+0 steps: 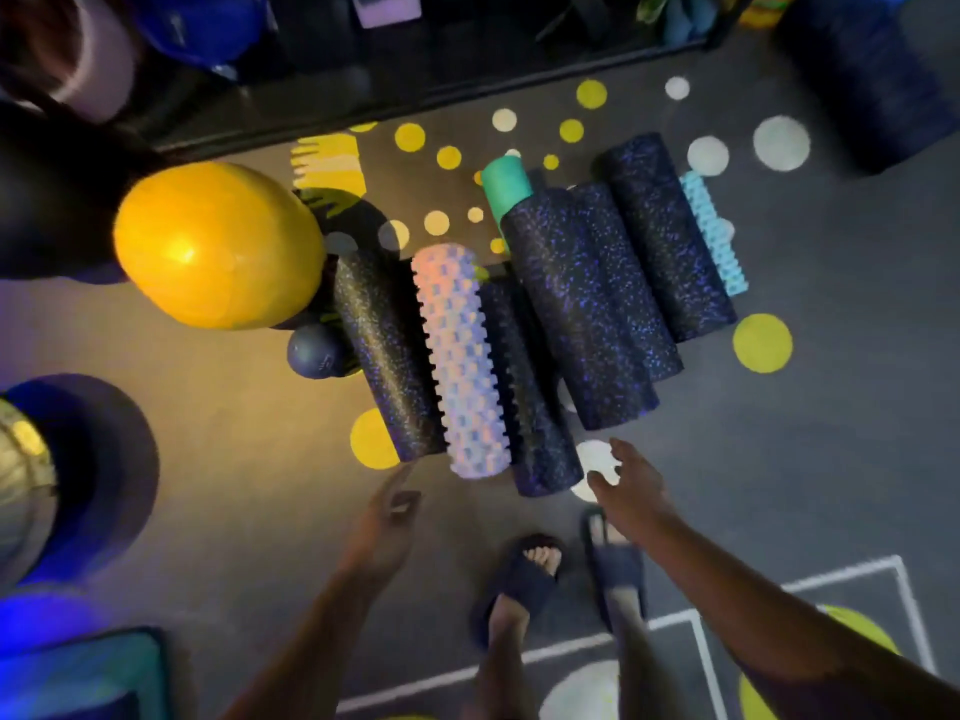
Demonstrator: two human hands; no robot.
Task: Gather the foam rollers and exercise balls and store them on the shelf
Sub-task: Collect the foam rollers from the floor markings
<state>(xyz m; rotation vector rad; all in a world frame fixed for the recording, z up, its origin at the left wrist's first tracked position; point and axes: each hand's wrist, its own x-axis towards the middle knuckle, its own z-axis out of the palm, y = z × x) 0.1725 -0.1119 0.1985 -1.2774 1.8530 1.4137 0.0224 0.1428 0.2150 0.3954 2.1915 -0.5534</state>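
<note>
While arms stretch down, L hand (389, 511) & R hand (631, 493) hover loose-fingered, empty, by foam rollers (462, 356).

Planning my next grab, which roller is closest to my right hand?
The dark speckled roller just right of the pale bumpy roller; its near end lies beside your right hand.

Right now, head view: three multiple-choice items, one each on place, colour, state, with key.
1. The small dark ball is: A) on top of a roller B) on the floor beside the leftmost speckled roller C) in a hand
2. The ridged roller at the row's right end is: A) red B) orange C) light blue
3. The hands are: A) both open, empty B) both gripping rollers C) both clenched
Key: B, it lies on the floor by that roller; C, its ridges are light blue; A, left hand and right hand hold nothing.
</note>
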